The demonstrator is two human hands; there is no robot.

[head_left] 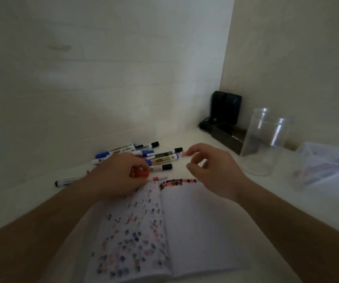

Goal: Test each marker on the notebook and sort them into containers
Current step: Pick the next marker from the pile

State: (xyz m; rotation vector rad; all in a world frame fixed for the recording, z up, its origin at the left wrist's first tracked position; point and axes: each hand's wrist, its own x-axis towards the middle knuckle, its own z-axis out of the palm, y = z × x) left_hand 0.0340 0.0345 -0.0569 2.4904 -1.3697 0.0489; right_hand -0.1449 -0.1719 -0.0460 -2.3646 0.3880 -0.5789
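An open notebook (195, 231) lies in front of me, its left page covered in small colour marks and a row of marks along the top of the right page. My left hand (119, 174) grips a red marker (140, 173); its uncapped tip points right, just above the notebook's top edge. To the right, my right hand (213, 168) pinches a small red and white cap (186, 153) between thumb and fingertip. A pile of markers (160, 156) with blue and black caps lies behind my left hand. A tall clear container (266, 144) stands at the right.
One black-capped marker (66, 181) lies alone to the left. A crumpled clear plastic bag (325, 170) with something red inside sits at the far right. A black device (225, 107) and a dark tray (223, 137) stand in the wall corner behind the container.
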